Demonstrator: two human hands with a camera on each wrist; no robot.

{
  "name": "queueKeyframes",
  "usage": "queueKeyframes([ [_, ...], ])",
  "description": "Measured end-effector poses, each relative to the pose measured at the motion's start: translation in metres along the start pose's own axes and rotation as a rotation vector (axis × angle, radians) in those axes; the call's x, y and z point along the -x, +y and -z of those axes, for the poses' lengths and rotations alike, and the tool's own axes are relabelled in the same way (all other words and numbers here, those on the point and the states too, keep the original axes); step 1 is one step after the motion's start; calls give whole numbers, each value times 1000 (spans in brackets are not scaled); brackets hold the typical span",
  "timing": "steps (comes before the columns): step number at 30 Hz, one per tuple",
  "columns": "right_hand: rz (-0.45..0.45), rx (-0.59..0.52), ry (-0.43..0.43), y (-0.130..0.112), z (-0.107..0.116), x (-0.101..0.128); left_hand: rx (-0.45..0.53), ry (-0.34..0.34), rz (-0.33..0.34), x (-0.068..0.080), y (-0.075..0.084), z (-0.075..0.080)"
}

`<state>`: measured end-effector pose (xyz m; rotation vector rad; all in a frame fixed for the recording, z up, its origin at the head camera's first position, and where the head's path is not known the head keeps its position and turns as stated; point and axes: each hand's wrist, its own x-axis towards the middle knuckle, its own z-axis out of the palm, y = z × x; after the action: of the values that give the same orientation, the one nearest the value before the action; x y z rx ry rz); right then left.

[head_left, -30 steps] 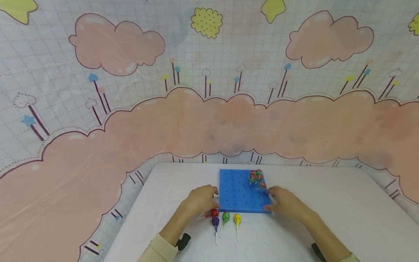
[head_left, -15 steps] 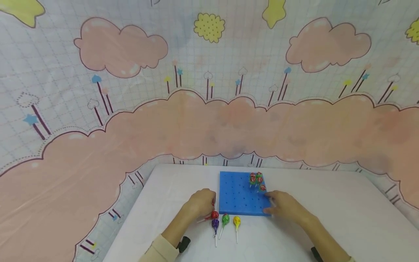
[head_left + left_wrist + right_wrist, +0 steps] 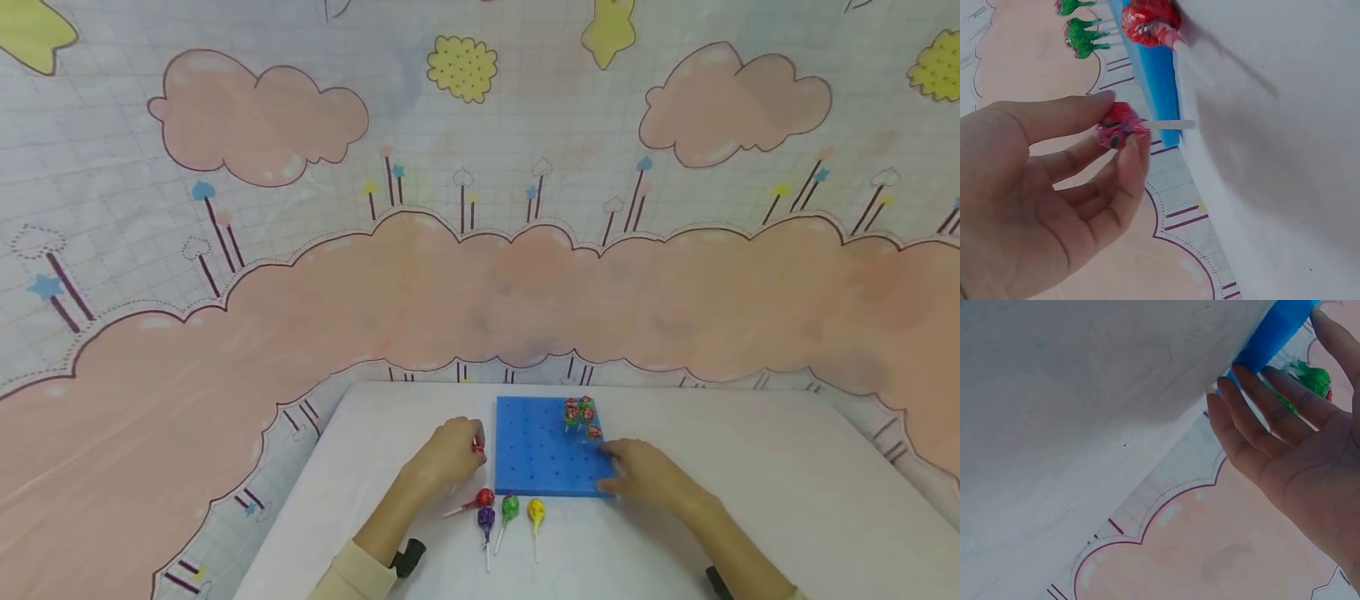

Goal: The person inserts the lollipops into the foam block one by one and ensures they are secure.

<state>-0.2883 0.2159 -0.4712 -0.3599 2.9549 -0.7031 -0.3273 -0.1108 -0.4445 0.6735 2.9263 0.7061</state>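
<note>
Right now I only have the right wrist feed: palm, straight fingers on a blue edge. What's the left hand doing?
Observer: The left hand pinches a red lollipop between thumb and fingertips, stick pointing away from the palm.
Operator: Is it over the blue thing?
Observer: No. In the head view it sits just left of the blue pegboard, above the white table.
Operator: Any more lollipops loose?
Observer: Four lie on the table in front of the board: red, purple, green, yellow.
Operator: Anything planted in the board?
Observer: A small cluster of lollipops stands at its far right corner.
</note>
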Motion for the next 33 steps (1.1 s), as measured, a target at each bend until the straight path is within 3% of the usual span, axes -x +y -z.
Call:
queueKeyframes([
  [8,0,-8,12,1,-1,0,66,84,-17,-23,1,2],
  [17,-19,-15,22,2,-1,1,234,189,-29,-50,7,2],
  [23,-22,-24,26,-1,-1,0,300,254,-38,-57,6,0],
  [33,-32,-21,26,-1,-1,-1,319,316,-44,-65,4,-4],
])
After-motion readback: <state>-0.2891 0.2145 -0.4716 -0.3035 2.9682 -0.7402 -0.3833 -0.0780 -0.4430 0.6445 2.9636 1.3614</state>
